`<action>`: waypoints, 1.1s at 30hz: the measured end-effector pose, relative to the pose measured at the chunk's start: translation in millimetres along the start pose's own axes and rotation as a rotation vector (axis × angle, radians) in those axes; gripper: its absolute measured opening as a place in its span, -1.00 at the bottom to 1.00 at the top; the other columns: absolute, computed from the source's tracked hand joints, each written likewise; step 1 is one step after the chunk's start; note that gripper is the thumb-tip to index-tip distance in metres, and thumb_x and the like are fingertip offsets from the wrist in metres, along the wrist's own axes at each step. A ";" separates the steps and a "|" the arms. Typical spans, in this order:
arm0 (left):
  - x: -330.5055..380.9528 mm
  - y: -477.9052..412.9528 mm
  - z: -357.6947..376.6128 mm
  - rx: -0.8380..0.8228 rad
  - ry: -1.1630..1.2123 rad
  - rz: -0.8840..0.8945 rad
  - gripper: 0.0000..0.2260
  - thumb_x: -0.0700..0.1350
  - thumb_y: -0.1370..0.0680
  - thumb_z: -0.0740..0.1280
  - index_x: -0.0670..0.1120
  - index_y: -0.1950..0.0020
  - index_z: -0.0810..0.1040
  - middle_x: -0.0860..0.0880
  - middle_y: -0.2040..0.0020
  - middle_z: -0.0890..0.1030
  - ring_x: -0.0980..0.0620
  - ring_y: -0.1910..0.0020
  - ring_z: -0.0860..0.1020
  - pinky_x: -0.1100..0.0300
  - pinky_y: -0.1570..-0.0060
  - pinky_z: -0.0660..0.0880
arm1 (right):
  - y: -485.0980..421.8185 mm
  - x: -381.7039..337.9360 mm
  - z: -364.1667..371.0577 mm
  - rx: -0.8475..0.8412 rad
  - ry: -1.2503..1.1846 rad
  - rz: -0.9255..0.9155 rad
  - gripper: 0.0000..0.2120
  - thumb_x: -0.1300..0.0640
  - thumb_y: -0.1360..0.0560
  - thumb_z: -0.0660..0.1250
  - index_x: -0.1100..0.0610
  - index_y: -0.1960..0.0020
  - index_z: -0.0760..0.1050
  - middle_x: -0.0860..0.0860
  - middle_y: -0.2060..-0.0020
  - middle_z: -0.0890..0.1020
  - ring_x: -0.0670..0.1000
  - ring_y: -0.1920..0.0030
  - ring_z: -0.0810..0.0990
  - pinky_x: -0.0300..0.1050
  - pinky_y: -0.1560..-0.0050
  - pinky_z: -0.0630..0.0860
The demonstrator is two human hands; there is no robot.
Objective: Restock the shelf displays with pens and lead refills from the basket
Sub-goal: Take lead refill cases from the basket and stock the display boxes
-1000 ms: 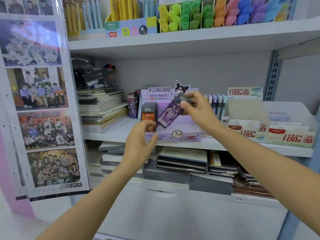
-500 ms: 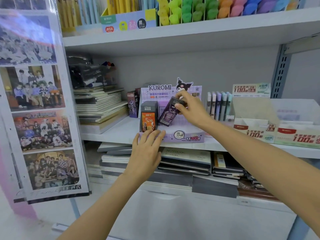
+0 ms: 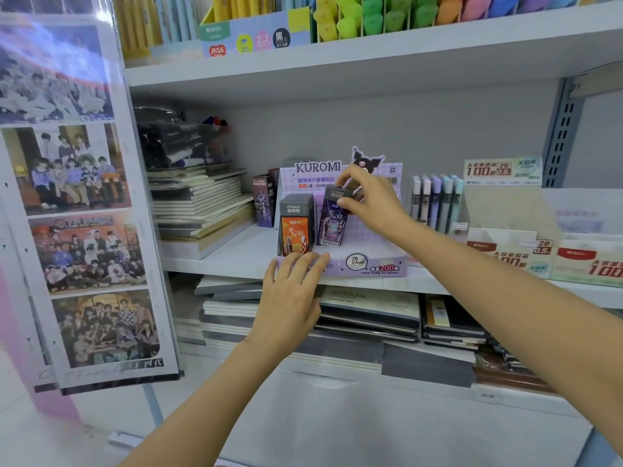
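Right hand [image 3: 374, 203] pinches purple refill box [image 3: 332, 220] by its grey cap, standing in display tray [image 3: 371, 264] at shelf [image 3: 236, 257] front edge | left hand [image 3: 293, 291] flat, fingers on tray front | box judged light, stiff, slick; hold cap sides.

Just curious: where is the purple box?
Centre of the head view: the right hand pinches the purple box in the Kuromi display, right of the orange box.

Two: left hand [image 3: 290, 298], right hand [image 3: 374, 205]. One held purple pack [image 3: 332, 225]. One Kuromi display [image 3: 371, 264].
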State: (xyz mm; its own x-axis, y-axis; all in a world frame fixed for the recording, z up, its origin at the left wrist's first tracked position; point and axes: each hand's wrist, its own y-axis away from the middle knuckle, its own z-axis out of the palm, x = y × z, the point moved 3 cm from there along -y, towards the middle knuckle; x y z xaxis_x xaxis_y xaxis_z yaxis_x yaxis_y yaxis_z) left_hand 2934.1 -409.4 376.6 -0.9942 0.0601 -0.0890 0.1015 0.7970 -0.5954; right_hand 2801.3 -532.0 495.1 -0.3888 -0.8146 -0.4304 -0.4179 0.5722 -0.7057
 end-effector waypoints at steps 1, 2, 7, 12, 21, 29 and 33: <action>-0.1 0.1 -0.1 0.001 0.002 0.001 -0.40 -0.02 -0.60 0.22 0.04 -0.59 0.04 0.06 -0.52 0.19 -0.01 -0.50 0.12 -0.05 -0.48 0.07 | 0.1 2.4 -0.3 0.004 -0.014 -0.002 -0.80 0.28 -0.49 0.40 0.11 -0.07 0.49 -0.04 0.17 0.56 0.05 0.19 0.62 0.06 0.03 0.61; -0.3 0.2 -0.2 0.002 0.001 0.001 -0.40 -0.02 -0.60 0.22 0.04 -0.59 0.04 0.06 -0.52 0.19 -0.01 -0.50 0.12 -0.05 -0.48 0.07 | 0.0 4.1 -0.2 0.003 -0.029 -0.009 -0.81 0.29 -0.49 0.40 0.10 -0.06 0.51 -0.05 0.17 0.56 0.03 0.19 0.62 0.04 0.03 0.62; 0.3 -0.5 1.1 0.010 0.002 -0.006 -0.40 -0.03 -0.59 0.24 0.04 -0.58 0.07 0.05 -0.52 0.21 -0.02 -0.49 0.14 -0.06 -0.48 0.06 | -4.3 2.6 10.5 -0.041 -0.015 -0.071 -0.78 0.34 -0.50 0.37 0.13 -0.11 0.58 -0.02 0.09 0.59 -0.07 0.16 0.57 -0.03 -0.04 0.59; -0.7 -0.3 2.8 0.014 -0.009 0.008 -0.40 -0.03 -0.59 0.24 0.04 -0.58 0.07 0.05 -0.52 0.21 -0.02 -0.49 0.15 -0.06 -0.47 0.08 | -2.6 8.6 18.3 -0.028 0.137 -0.049 -0.71 0.27 -0.51 0.37 0.07 -0.20 0.58 -0.01 -0.01 0.45 0.00 -0.01 0.49 0.01 -0.12 0.52; 19.2 23.0 -4.0 0.178 0.204 0.020 -0.44 -0.25 -0.49 0.35 -0.18 -0.49 0.33 -0.19 -0.49 0.30 -0.20 -0.47 0.27 -0.12 -0.44 0.21 | 77.6 -17.9 1.7 0.068 -0.067 -0.120 -0.71 0.20 -0.57 0.29 0.12 -0.29 0.49 0.03 -0.13 0.49 -0.05 -0.07 0.52 -0.17 -0.09 0.50; 77.5 133.9 120.2 -0.298 0.531 -0.150 -0.87 -0.17 -0.54 0.31 -0.02 -0.05 0.59 0.06 0.08 0.58 0.01 0.07 0.55 0.06 0.08 0.49 | 276.7 58.3 70.9 -0.211 -0.249 0.300 -0.90 0.19 -0.57 0.31 0.15 -0.05 0.58 0.00 0.24 0.64 0.01 0.30 0.59 -0.09 0.21 0.55; 96.7 209.7 206.8 -0.688 0.539 -0.274 -0.84 -0.11 -0.59 0.25 -0.06 -0.08 0.59 0.01 0.03 0.63 -0.04 0.03 0.59 0.12 0.09 0.47 | 376.5 124.1 120.7 -0.452 -0.205 0.609 -0.87 0.17 -0.57 0.33 0.22 0.00 0.59 0.02 0.27 0.65 -0.04 0.29 0.59 -0.11 0.16 0.52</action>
State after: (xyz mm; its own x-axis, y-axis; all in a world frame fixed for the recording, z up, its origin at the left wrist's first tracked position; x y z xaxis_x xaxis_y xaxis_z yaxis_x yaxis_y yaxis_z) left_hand 2866.6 -360.8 78.0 -0.8797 -0.0487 0.4731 -0.0115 0.9966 0.0812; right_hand 2694.8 -429.0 108.1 -0.5157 -0.3208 -0.7944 -0.4907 0.8707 -0.0331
